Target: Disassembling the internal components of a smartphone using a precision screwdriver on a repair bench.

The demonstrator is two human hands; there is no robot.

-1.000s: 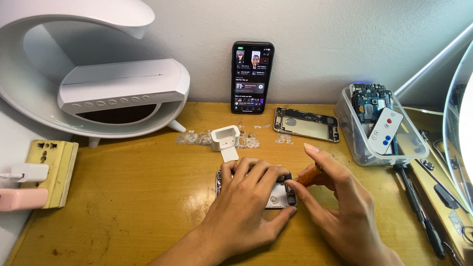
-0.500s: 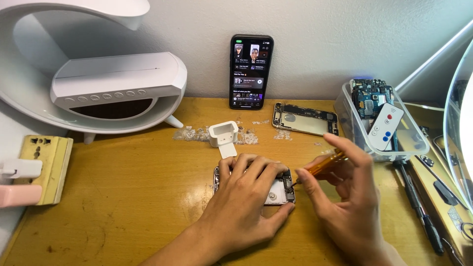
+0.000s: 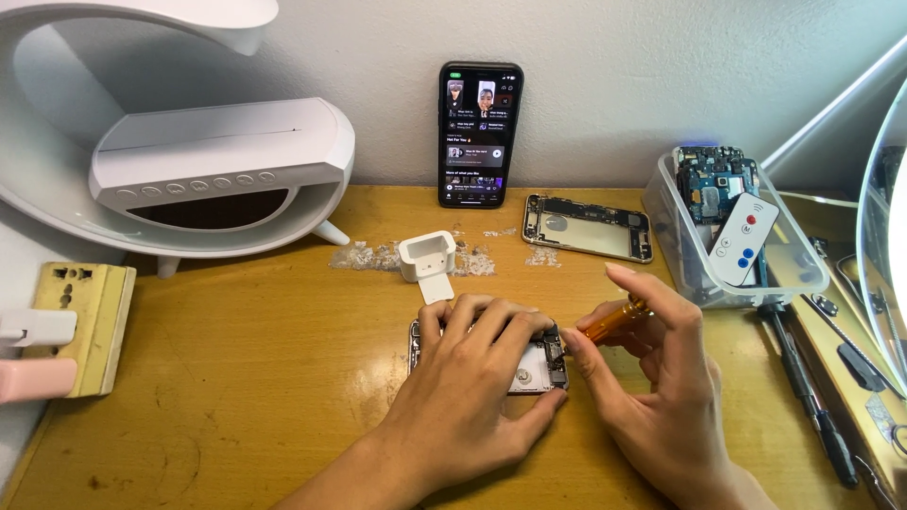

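An opened phone (image 3: 537, 366) lies face down on the wooden desk (image 3: 246, 378), its insides showing. My left hand (image 3: 472, 378) lies flat over it and holds it down, covering most of it. My right hand (image 3: 652, 378) grips a small orange-handled screwdriver (image 3: 614, 319) between thumb and fingers. The screwdriver's tip points at the phone's upper right corner, just beside my left fingertips.
A lit phone (image 3: 480, 132) leans on the wall behind. A gutted phone frame (image 3: 588, 227) and a small white holder (image 3: 425, 260) lie mid-desk. A clear tub (image 3: 803, 274) of circuit boards with a white remote (image 3: 744, 238) stands right, tools (image 3: 812, 406) beside it. A white lamp-speaker (image 3: 217, 161) fills the left.
My right hand has lifted and turned, raising the screwdriver's orange handle into view. My left hand stays pressed on the phone.
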